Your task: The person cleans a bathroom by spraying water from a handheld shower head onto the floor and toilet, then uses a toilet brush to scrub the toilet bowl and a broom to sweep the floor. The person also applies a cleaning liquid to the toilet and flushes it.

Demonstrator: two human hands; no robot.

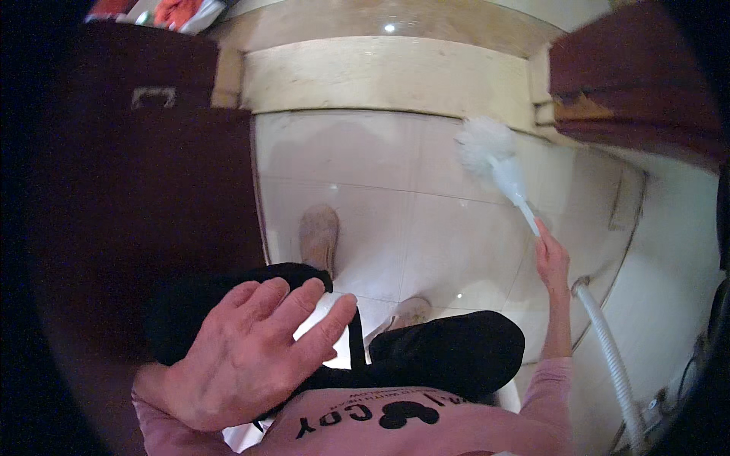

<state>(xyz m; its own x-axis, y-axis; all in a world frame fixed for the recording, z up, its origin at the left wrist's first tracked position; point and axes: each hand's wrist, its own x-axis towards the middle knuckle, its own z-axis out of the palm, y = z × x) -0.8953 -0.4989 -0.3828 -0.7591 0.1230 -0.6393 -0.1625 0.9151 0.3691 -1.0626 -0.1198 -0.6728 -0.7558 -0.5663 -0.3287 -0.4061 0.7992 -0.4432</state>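
My right hand (552, 258) is closed around the handle of a white toilet brush (508, 178), held out ahead of me on the right. Its round, fluffy bristle head (487, 143) is up at the pale stone step (388, 72), near the step's right end. Whether the bristles touch the step or only hang in front of it, I cannot tell. My left hand (255, 346) is raised over my lap, back upward, fingers loosely bent and apart. Nothing shows in it, though the palm is hidden.
Pale tiles (357, 152) cover the floor around my shoes (319, 232). A dark red-brown door panel (144, 197) stands along the left, and dark wood (631, 76) juts in at upper right. From a floor drain (582, 283), a white corrugated hose (608, 357) runs down the right side.
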